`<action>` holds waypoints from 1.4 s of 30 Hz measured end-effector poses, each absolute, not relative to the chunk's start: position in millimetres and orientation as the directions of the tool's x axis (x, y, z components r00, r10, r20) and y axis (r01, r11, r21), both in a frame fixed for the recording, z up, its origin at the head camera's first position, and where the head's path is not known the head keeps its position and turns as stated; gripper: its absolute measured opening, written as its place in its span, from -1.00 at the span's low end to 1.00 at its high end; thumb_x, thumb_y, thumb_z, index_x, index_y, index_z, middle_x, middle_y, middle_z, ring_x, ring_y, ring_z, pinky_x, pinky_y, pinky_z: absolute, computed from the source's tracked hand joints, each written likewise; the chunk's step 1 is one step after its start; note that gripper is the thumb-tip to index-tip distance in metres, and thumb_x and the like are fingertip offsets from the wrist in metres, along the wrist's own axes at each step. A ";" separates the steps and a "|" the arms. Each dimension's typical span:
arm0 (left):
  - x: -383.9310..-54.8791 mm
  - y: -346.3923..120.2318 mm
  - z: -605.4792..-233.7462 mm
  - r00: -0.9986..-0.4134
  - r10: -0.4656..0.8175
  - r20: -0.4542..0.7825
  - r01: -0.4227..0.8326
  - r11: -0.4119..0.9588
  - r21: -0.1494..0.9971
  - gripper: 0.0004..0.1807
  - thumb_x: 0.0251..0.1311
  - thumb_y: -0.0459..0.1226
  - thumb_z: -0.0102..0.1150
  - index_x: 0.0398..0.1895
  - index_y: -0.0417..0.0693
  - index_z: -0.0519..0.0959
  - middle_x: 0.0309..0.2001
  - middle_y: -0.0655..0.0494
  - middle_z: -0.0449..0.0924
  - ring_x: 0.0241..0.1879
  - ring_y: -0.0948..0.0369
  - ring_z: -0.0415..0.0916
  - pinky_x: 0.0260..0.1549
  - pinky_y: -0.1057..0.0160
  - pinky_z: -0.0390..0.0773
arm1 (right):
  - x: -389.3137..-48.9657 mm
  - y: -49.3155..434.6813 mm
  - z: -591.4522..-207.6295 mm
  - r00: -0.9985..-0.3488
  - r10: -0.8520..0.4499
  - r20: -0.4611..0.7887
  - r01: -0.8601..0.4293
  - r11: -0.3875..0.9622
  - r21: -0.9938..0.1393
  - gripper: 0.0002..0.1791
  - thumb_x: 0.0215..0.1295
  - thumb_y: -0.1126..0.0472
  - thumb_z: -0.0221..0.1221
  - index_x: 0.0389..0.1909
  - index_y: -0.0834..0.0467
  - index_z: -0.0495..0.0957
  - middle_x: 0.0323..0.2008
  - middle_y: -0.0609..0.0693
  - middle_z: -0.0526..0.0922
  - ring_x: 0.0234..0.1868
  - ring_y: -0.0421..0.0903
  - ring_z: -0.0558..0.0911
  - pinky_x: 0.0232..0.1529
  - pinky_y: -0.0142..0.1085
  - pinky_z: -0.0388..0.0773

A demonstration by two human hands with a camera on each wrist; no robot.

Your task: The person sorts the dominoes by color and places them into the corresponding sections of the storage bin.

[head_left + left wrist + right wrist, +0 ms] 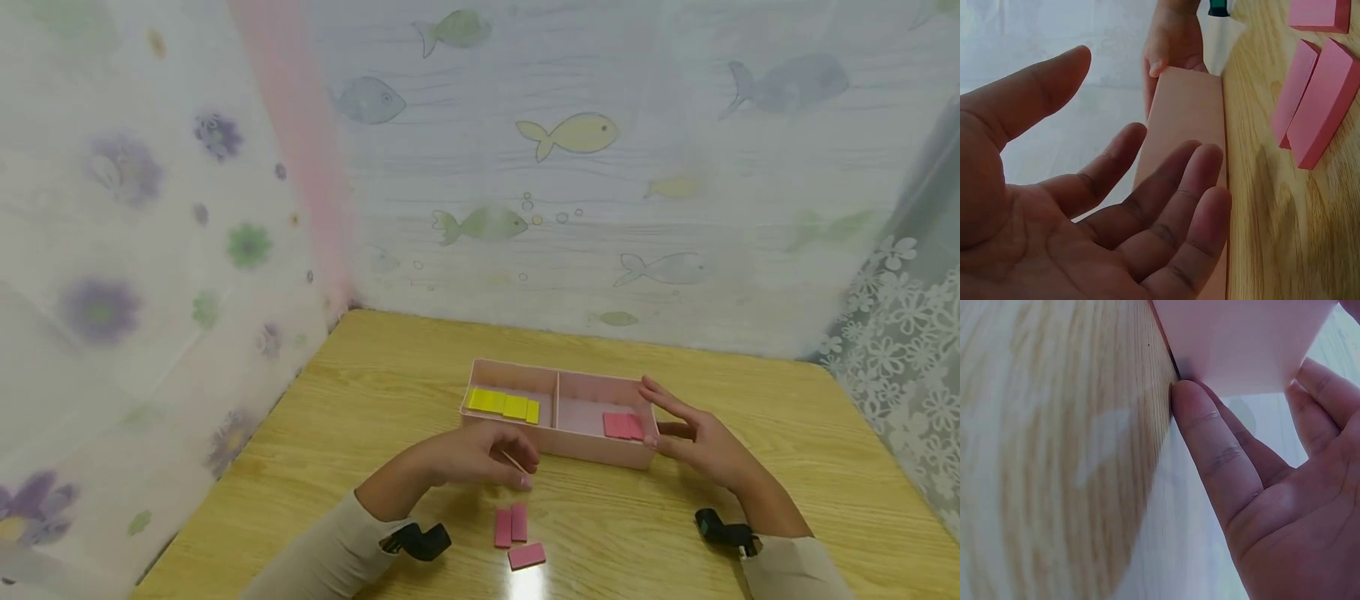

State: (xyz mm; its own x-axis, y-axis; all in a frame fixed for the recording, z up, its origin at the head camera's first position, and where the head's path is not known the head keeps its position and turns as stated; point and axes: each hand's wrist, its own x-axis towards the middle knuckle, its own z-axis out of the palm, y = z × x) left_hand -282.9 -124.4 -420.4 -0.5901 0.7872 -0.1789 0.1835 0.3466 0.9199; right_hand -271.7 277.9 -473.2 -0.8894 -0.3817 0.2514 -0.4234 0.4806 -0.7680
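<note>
A pink two-compartment box (pixel 592 446) sits on the table. Yellow tiles (pixel 502 404) lie in its left compartment and pink tiles (pixel 623 426) in its right one. My right hand (pixel 701 442) holds the box's right end, thumb by the front corner and index finger by the back corner. In the right wrist view, other fingertips (pixel 1191 397) meet the box end low down by the table. My left hand (pixel 480 457) hovers before the box's front wall, fingers loosely bent and palm bare in the left wrist view. Three loose pink tiles (pixel 527 556) lie just nearer than it.
The wooden table (pixel 360 400) ends at a fish-patterned curtain (pixel 465 275) behind and a flowered sheet (pixel 180 333) on the left. Lace with white flowers (pixel 907 333) hangs at the right. Black wrist cameras (pixel 426 542) are strapped at both sleeve cuffs.
</note>
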 end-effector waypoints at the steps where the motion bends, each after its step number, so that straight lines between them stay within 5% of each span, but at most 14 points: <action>1: -283.1 -124.3 -420.8 -0.588 0.788 -0.183 0.184 0.350 0.918 -0.64 0.29 -0.25 0.42 0.09 -0.18 0.63 0.07 -0.02 0.68 0.06 0.24 0.65 0.05 0.36 0.64 | -272.2 278.0 -473.0 -0.890 -0.380 0.252 -0.423 0.485 -0.765 -0.22 0.46 0.23 0.27 0.63 0.00 0.18 0.67 0.05 0.02 0.46 -0.04 0.46 0.18 -0.46 0.57; 11: -284.1 -124.2 -435.0 -0.598 0.777 -0.196 0.153 0.352 0.923 -0.54 0.03 -0.43 0.56 0.05 -0.26 0.66 -0.04 -0.10 0.70 -0.08 0.13 0.74 -0.08 0.30 0.73 | -270.6 277.2 -473.4 -0.893 -0.391 0.224 -0.397 0.448 -0.801 -0.22 0.48 0.25 0.24 0.63 -0.02 0.16 0.68 0.06 -0.03 0.37 0.26 0.52 0.13 -0.43 0.61; 19: -281.7 -117.4 -436.8 -0.653 0.730 -0.200 0.288 0.484 0.826 -0.62 -0.15 -0.47 0.64 -0.21 -0.17 0.71 -0.30 0.05 0.72 -0.32 0.30 0.64 -0.27 0.42 0.67 | -270.9 278.6 -473.4 -0.888 -0.386 0.249 -0.420 0.462 -0.781 -0.22 0.47 0.26 0.25 0.63 -0.01 0.17 0.68 0.08 -0.01 0.43 0.04 0.50 0.17 -0.45 0.58; 29: -274.0 -115.9 -442.1 -0.704 0.685 -0.188 0.447 0.633 0.632 -0.65 -0.22 -0.33 0.72 -0.41 0.08 0.68 -0.50 0.27 0.61 -0.49 0.39 0.50 -0.45 0.42 0.54 | -271.4 279.2 -473.2 -0.891 -0.383 0.245 -0.416 0.468 -0.780 -0.23 0.47 0.25 0.25 0.63 -0.02 0.18 0.68 0.07 0.00 0.41 0.07 0.52 0.16 -0.45 0.58; 42: -284.5 -125.4 -442.4 -0.712 0.685 -0.155 0.459 0.620 0.636 -0.77 -0.11 -0.31 0.68 -0.52 0.04 0.70 -0.57 0.29 0.61 -0.56 0.38 0.49 -0.54 0.41 0.53 | -270.6 278.1 -472.9 -0.889 -0.383 0.251 -0.423 0.476 -0.771 -0.23 0.48 0.25 0.25 0.62 -0.02 0.19 0.67 0.08 0.00 0.44 -0.04 0.48 0.20 -0.42 0.58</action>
State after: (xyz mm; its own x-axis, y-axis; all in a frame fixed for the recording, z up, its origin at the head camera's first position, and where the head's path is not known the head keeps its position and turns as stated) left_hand -284.5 -125.4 -442.4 -0.7116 0.6854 -0.1546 0.4589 0.6200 0.6364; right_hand -270.6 278.1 -472.9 -0.8892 -0.3825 0.2512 -0.4226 0.4757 -0.7715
